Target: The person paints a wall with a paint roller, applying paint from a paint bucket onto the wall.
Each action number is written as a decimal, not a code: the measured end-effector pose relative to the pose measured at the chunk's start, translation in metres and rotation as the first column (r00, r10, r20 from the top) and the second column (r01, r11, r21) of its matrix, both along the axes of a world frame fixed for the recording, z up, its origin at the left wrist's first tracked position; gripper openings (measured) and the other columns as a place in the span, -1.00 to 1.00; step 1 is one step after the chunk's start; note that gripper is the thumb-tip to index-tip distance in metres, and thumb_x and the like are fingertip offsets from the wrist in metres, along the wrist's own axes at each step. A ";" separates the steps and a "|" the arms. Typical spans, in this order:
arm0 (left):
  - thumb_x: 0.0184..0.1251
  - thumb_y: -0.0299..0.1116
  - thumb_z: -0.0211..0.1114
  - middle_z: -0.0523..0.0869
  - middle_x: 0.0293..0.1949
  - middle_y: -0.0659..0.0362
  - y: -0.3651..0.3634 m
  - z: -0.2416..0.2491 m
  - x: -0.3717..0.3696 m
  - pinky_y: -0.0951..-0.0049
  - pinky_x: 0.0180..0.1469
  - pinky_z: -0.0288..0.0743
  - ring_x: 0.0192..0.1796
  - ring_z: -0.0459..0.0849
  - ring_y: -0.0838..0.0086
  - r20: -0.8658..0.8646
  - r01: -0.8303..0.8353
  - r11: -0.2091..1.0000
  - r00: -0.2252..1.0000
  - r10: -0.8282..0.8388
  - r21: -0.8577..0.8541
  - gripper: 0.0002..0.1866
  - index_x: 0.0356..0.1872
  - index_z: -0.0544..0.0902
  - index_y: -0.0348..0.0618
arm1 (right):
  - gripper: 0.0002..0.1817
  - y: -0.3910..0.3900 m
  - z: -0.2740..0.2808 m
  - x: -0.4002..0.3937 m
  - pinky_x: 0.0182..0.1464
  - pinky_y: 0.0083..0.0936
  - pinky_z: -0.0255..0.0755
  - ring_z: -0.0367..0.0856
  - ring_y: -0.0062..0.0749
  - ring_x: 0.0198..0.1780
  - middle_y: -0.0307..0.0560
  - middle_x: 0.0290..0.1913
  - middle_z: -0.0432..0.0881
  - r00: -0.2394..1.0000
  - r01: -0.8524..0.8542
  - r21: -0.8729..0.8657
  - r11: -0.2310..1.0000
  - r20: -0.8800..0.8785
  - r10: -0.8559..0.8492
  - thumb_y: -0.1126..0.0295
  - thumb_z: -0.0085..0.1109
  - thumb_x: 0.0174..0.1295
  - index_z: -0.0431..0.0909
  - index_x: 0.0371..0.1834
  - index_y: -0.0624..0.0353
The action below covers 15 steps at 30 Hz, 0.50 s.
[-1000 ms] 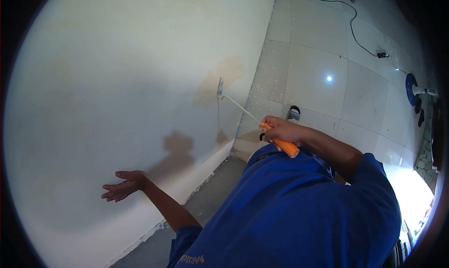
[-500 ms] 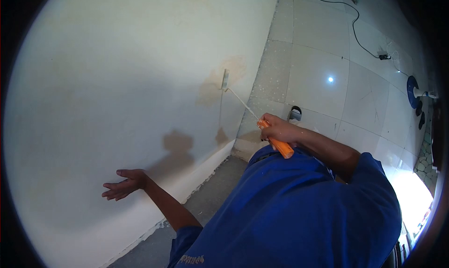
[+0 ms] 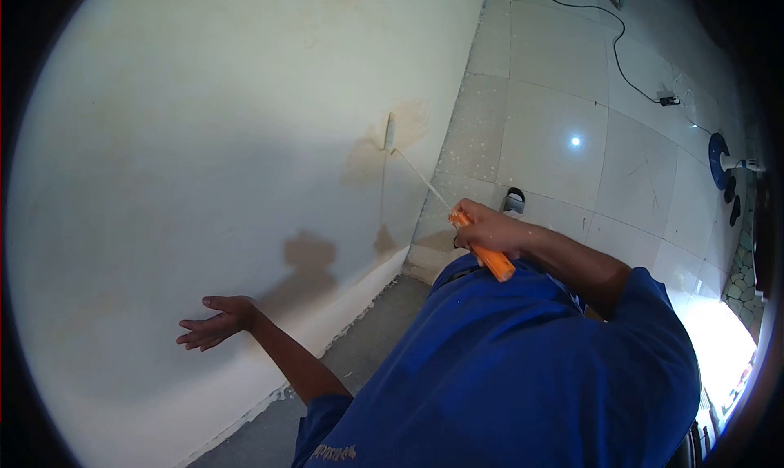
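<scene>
My right hand (image 3: 486, 227) grips the orange handle (image 3: 492, 261) of a small paint roller. Its thin metal rod runs up-left to the narrow roller head (image 3: 389, 131), which rests against the white wall (image 3: 204, 125) at the edge of a tan unpainted patch (image 3: 400, 121). My left hand (image 3: 214, 323) is spread flat, fingers apart, low against the wall and holds nothing. A blue shirt covers my arm and body at the bottom right.
Pale floor tiles (image 3: 555, 133) stretch to the right of the wall. A black cable (image 3: 621, 51) runs across them to a plug. A blue round fan base (image 3: 719, 153) stands at the far right. A small dark object (image 3: 514, 198) lies on the floor near my right hand.
The roller head has slid a short way up the wall onto the tan patch. My right hand shifted slightly; my left hand stayed put.
</scene>
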State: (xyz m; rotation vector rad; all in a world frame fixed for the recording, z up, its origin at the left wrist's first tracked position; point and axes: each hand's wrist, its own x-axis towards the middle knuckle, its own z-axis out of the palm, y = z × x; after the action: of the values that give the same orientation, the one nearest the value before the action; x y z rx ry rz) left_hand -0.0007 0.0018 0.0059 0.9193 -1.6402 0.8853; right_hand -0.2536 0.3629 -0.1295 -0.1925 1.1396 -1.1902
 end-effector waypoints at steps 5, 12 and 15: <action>0.39 0.04 -0.06 -0.15 0.47 -0.01 0.000 0.000 0.000 -0.24 0.33 -0.42 0.48 -0.27 -0.03 0.004 0.005 1.000 1.000 -0.005 -0.020 -0.35 0.38 0.12 -0.11 | -0.59 -0.001 -0.027 -0.003 -0.70 -0.55 0.43 0.46 -0.44 -0.71 -0.07 -0.47 0.43 0.997 0.038 -0.006 0.999 0.060 -0.037 0.54 0.09 0.03 0.19 -0.05 0.23; 0.38 0.05 -0.05 -0.14 0.47 -0.03 0.004 0.001 -0.004 -0.24 0.33 -0.42 0.48 -0.27 -0.04 -0.022 0.011 1.000 1.000 -0.011 0.003 -0.34 0.37 0.13 -0.13 | -0.63 -0.024 -0.073 0.005 -0.66 -0.48 0.43 0.50 -0.37 -0.61 -0.05 -0.44 0.45 0.999 0.044 0.064 0.997 -0.035 -0.041 0.47 0.15 0.00 0.24 -0.15 0.24; 0.38 0.06 -0.05 -0.13 0.47 -0.03 0.004 0.002 -0.002 -0.24 0.33 -0.43 0.49 -0.27 -0.03 -0.007 0.018 1.000 1.000 -0.018 0.000 -0.33 0.37 0.13 -0.13 | -0.66 -0.004 -0.045 0.007 -0.68 -0.49 0.41 0.49 -0.40 -0.65 -0.04 -0.45 0.45 0.997 0.047 -0.007 0.999 -0.065 -0.048 0.48 0.12 0.03 0.21 -0.16 0.23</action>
State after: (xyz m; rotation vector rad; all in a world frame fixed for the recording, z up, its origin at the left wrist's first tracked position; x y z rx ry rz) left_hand -0.0027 0.0059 0.0084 0.9054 -1.6403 0.8692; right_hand -0.2461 0.3584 -0.1743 -0.2107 1.2035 -1.2369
